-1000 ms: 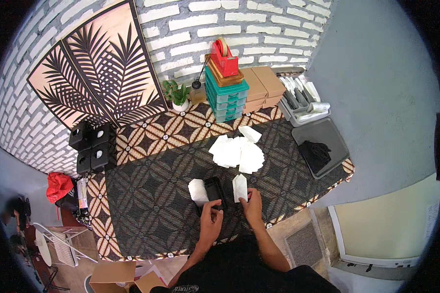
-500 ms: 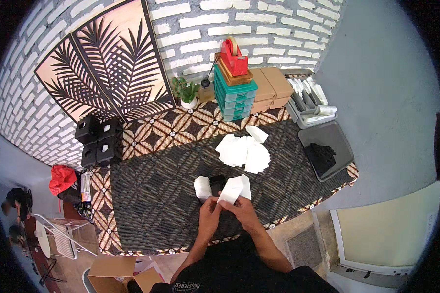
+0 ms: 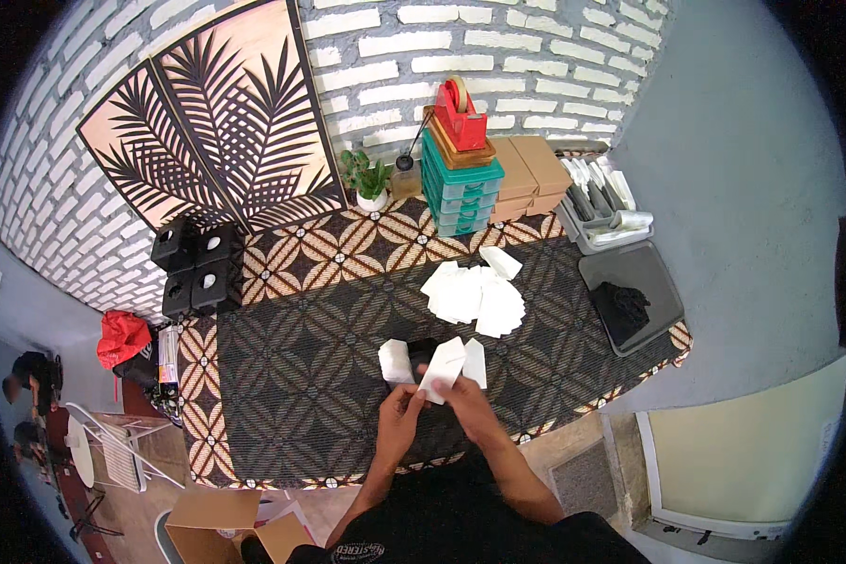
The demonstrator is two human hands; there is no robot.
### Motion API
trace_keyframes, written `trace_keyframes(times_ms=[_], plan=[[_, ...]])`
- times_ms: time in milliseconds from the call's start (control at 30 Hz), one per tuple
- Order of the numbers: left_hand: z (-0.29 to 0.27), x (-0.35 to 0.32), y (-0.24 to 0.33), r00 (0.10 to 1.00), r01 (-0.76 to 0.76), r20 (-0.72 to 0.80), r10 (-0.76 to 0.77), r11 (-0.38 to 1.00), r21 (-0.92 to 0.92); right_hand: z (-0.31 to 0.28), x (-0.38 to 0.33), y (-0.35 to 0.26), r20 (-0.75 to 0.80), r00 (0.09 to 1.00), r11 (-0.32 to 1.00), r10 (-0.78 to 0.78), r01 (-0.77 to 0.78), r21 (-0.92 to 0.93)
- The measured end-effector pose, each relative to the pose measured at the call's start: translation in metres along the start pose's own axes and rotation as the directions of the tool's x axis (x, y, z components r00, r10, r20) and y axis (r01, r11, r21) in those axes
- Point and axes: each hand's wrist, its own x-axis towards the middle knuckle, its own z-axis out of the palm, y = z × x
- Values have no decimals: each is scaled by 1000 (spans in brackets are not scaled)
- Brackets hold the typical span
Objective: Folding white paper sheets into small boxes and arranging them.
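A folded white paper piece (image 3: 445,365), like a small envelope or sleeve, is held slantwise above the near middle of the table. My left hand (image 3: 400,414) pinches its lower left edge between thumb and fingers. At its right side, my right hand (image 3: 468,404), somewhat blurred, grips it with the fingers bent around the edge. Just left of it stands a stack of similar white paper pieces (image 3: 395,361), beside a black object (image 3: 425,352) partly covered by the held paper. Another white piece (image 3: 476,363) lies to the right. Farther off, a loose pile of white pieces (image 3: 475,299) spreads over the mat.
A grey tray (image 3: 665,282) with black cloth (image 3: 620,310) is at the right, below a bin of packets (image 3: 611,221). Along the back stand a teal drawer unit (image 3: 462,193), a red tape dispenser (image 3: 461,122), brown boxes (image 3: 531,179) and a plant (image 3: 367,179). Black boxes (image 3: 197,273) sit left.
My right hand has shifted along the paper's right edge, and the paper now sits a little more upright. My left hand keeps its pinch. The whole view has shifted slightly.
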Motion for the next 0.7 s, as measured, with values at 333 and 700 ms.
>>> trace_keyframes(times_ms=[333, 700], plan=[[-14, -15, 6, 1000, 7, -12, -4, 977, 213, 12, 4, -31, -53, 998, 999, 20, -23, -48], [-26, -16, -13, 943, -46, -326, 68, 996, 73, 13, 9, -13, 84, 957, 620, -277, 245, -746]])
